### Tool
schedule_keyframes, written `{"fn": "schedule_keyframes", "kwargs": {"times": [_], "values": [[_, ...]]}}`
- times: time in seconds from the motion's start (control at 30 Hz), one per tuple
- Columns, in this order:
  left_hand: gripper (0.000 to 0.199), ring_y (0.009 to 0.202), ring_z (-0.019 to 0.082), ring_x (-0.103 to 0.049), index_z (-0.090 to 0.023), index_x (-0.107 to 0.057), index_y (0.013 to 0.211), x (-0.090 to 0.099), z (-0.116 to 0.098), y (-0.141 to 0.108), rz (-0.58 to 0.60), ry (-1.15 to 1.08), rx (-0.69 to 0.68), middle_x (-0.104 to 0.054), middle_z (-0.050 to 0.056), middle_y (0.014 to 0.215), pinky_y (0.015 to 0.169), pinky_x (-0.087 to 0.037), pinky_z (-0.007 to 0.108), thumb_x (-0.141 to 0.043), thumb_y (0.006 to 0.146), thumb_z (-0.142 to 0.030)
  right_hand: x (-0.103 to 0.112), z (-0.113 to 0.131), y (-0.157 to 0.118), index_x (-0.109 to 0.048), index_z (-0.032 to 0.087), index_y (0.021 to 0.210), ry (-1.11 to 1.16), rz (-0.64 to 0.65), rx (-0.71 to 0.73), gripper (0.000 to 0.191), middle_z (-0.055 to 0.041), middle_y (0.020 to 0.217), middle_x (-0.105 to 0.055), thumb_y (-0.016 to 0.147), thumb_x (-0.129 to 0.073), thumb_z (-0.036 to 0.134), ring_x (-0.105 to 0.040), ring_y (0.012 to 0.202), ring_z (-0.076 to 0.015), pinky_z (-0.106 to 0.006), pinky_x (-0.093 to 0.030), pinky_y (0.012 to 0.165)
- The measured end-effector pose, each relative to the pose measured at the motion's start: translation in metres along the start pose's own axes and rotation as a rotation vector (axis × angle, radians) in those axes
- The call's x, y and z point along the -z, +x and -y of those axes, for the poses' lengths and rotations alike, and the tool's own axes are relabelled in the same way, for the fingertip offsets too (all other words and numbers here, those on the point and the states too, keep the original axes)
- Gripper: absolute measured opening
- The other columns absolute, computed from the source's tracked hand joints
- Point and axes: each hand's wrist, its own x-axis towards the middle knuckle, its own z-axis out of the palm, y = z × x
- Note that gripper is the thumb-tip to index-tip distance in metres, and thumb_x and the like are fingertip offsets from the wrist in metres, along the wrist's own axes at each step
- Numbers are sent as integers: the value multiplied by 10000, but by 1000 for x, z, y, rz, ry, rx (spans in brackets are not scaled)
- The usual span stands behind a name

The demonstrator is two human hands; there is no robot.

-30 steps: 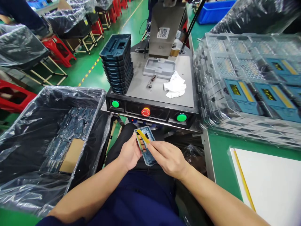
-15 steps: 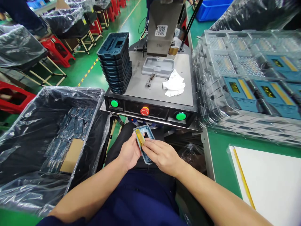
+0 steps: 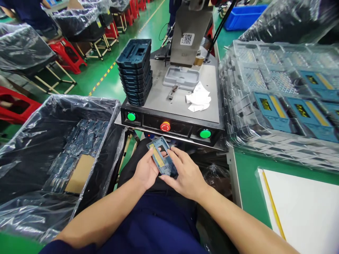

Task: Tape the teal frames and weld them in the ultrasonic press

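A blue plastic housing (image 3: 167, 168) is held tilted above my lap, its recessed inner face toward me. Along its left side lies a yellow strip (image 3: 158, 157), with a rectangular window beside it. My left hand (image 3: 147, 171) grips the housing by its left edge, thumb near the strip's upper end. On the opposite side, my right hand (image 3: 186, 173) spans the right edge, fingertips at the upper part and thumb by the lower end. Some of the left fingers are hidden behind the housing.
Ahead stands a press machine (image 3: 194, 137) with green buttons, a grey fixture (image 3: 181, 77), white cloth (image 3: 198, 98) and a stack of dark housings (image 3: 135, 76). A plastic-lined bin (image 3: 99, 155) is at left. Clear trays (image 3: 251, 139) and a white sheet (image 3: 302, 204) lie right.
My right fingers have come off the yellow strip and spread to the housing's right edge. The housing has turned to show more of its inner face. The camera view has shifted slightly.
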Motion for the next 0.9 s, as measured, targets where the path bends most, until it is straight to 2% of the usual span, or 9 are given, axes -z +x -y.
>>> {"fn": "schedule_keyframes", "kwargs": {"times": [0.07,0.17,0.27,0.47,0.6,0.7,0.83,0.9], "values": [[241,926,219,-644,-124,-618,965,2,1,1,-10,-17,-17,-686,99,894,891,-491,377,-496,896,-320,-2,2,-1,-375,125,1358,-8,45,-95,795,-193,1315,-461,719,-689,479,-464,1182,-326,-479,-464,964],[211,950,207,-633,-133,-612,1002,6,3,1,25,-44,-52,-680,91,937,910,-481,365,-549,868,-284,-5,5,-2,-338,138,1378,-27,84,-177,795,-175,1299,-466,709,-685,392,-479,1157,-316,-463,-469,961],[231,1010,215,-616,-148,-612,1035,8,6,0,66,-46,-58,-675,90,990,932,-467,362,-595,843,-275,-7,8,-1,-285,138,1404,-69,70,-177,814,-189,1281,-471,702,-651,326,-489,1141,-330,-476,-480,933],[295,1110,203,-566,-188,-608,1108,4,5,-4,206,14,-115,-649,76,1118,984,-410,329,-616,844,-320,-2,13,19,-224,107,1429,-206,38,-179,859,-212,1196,-545,712,-638,334,-562,1026,-333,-478,-516,834],[338,1125,225,-550,-214,-605,1116,7,-7,-3,309,132,-173,-612,85,1192,959,-413,357,-597,846,-418,32,3,54,-285,65,1405,-283,63,-135,838,-231,1235,-536,692,-642,324,-546,1084,-337,-467,-493,885],[419,1068,249,-578,-181,-620,1064,24,-16,9,201,292,-202,-615,122,1166,895,-436,372,-592,815,-516,73,-16,95,-399,58,1338,-362,79,-120,744,-220,1217,-555,707,-636,372,-549,1094,-326,-443,-474,919],[512,891,225,-630,-143,-627,990,60,-21,37,-17,414,-118,-647,132,1034,770,-464,340,-654,724,-579,121,-48,155,-511,80,1246,-522,147,-193,649,-184,1157,-590,704,-646,410,-593,1010,-304,-383,-481,876],[501,821,210,-640,-140,-617,981,77,-22,49,-4,398,-66,-655,120,972,734,-470,331,-680,710,-557,136,-64,181,-569,103,1172,-593,219,-241,568,-159,1086,-621,704,-644,415,-612,948,-284,-345,-484,831]]}}
